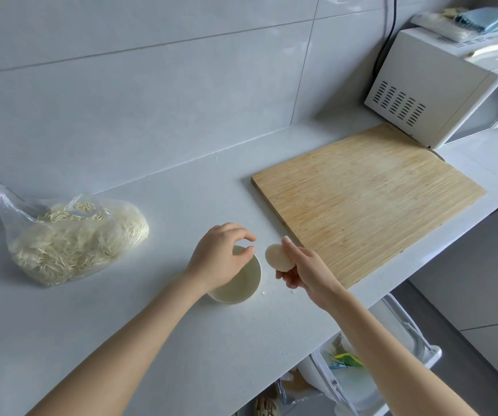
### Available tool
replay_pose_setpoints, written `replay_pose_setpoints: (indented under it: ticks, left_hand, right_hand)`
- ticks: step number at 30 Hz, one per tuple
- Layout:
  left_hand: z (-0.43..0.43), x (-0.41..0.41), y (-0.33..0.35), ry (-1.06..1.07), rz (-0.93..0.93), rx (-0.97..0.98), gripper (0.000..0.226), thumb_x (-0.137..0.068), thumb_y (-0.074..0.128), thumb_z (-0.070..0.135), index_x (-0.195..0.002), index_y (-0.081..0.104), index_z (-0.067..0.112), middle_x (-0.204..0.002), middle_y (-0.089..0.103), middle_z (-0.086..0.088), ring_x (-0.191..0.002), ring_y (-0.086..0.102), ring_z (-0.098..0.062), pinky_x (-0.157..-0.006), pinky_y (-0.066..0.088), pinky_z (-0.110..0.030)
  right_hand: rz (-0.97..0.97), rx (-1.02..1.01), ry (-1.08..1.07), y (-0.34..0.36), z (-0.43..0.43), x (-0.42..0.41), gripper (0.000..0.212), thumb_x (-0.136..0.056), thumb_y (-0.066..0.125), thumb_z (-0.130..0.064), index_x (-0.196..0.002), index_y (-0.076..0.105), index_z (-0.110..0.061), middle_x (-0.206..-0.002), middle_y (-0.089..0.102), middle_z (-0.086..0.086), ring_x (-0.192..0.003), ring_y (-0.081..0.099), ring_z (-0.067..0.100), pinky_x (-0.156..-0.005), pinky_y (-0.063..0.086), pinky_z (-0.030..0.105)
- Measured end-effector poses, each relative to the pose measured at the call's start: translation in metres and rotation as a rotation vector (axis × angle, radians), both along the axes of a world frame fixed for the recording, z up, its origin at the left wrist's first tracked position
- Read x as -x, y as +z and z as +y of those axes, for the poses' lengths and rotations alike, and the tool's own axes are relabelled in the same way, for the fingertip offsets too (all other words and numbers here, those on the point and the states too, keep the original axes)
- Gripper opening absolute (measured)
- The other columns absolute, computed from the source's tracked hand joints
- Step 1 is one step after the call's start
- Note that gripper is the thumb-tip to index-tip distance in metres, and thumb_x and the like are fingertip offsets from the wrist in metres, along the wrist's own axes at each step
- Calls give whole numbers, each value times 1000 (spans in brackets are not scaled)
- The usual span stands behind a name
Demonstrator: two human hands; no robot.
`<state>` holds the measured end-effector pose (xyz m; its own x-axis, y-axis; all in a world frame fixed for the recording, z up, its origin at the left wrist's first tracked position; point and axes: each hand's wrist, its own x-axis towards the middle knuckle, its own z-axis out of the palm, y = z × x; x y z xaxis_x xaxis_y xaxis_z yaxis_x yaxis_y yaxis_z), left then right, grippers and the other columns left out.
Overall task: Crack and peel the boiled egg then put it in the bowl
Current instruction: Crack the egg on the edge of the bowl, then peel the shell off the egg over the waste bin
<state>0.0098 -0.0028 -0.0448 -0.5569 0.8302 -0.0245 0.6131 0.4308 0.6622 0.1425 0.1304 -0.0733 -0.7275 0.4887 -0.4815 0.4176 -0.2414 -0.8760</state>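
Egg (278,257) sits gripped in the right hand (303,273); left hand (222,259) hovers loosely open over the bowl (246,288).

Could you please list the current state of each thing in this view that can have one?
Pale boiled egg: held off the counter, beside the bowl.
Right hand: grip shut on the egg.
Left hand: over the bowl, fingers curled, holding nothing visible.
Round cream bowl: upright; contents partly hidden.
Clear plastic noodle bag: lying on the counter, top loose.
Bamboo cutting board: flat, bare.
Small white shell bits: on the counter by the bowl.
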Motion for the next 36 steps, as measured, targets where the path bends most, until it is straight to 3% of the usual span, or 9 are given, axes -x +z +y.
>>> replay_pose_setpoints:
  ticks: [5, 9, 13, 17, 22, 25, 29, 33, 36]
  left_hand:
    - [3, -6, 2, -87, -324, 52, 46, -76, 71, 38, -119, 59, 27, -120, 60, 8, -110, 54, -9, -94, 45, -30]
    - [-2, -9, 6, -72, -461, -10, 46, -71, 76, 40, -111, 62, 25, -102, 68, 10, -97, 61, -4, -87, 49, -26]
    - [-9, -4, 11, 11, -734, -111, 34, -76, 73, 31, -103, 67, 11, -93, 70, -2, -87, 64, -12, -76, 52, -25]
    - [-16, 1, 12, 5, -934, -111, 29, -81, 67, 23, -102, 68, 3, -97, 69, -9, -91, 63, -14, -73, 51, -23]
    - [-11, -11, 10, -52, -985, -74, 50, -73, 66, 41, -104, 68, 2, -111, 68, -19, -99, 65, -22, -80, 53, -28]
    - [-5, -16, 9, -51, -1015, -72, 49, -71, 68, 42, -102, 70, 4, -109, 70, -17, -100, 66, -24, -84, 54, -32]
    - [7, -20, 8, -53, -1031, -37, 50, -67, 70, 42, -99, 70, 4, -97, 70, -11, -86, 67, -17, -79, 55, -30]
    - [16, -26, 5, -47, -1004, 9, 53, -63, 73, 40, -99, 65, 1, -98, 66, -17, -81, 67, -21, -81, 57, -34]
    - [23, -35, 4, -82, -1002, 46, 48, -67, 73, 36, -98, 65, 0, -96, 66, -17, -80, 66, -24, -81, 56, -37]
  right_hand:
    - [72, 156, 72, 19, -8, 3, 52, -92, 38, -53, -86, 63, -8, -54, 50, 6, -44, 35, 14, -43, 27, 23]
    - [70, 222, 135, 33, -19, 12, 61, -94, 30, -53, -88, 69, -6, -54, 50, 5, -44, 37, 13, -43, 29, 23]
    - [61, 147, 196, 37, -24, 14, 63, -95, 25, -53, -87, 67, -6, -63, 59, 13, -49, 44, 17, -48, 37, 26]
    - [83, -32, 185, 38, -21, 5, 62, -90, 41, -54, -92, 61, 4, -70, 61, 13, -55, 47, 19, -51, 40, 26]
    - [158, -252, 255, 47, -17, -14, 38, -86, 54, -47, -96, 67, -13, -67, 58, 2, -57, 49, 15, -57, 41, 26]
    - [145, -419, 304, 51, -14, -24, 34, -88, 50, -44, -101, 69, -20, -61, 59, -3, -52, 50, 11, -56, 42, 17]
    - [86, -632, 367, 46, -8, -36, 27, -94, 45, -38, -110, 65, -27, -65, 60, -7, -52, 50, 2, -56, 43, 16]
    - [107, -776, 318, 37, -8, -48, 27, -95, 45, -27, -115, 63, -21, -81, 62, 2, -65, 54, 6, -59, 41, 10]
    - [104, -830, 290, 32, -6, -62, 27, -96, 43, -18, -116, 61, -19, -86, 64, 6, -67, 54, 9, -62, 41, 13]
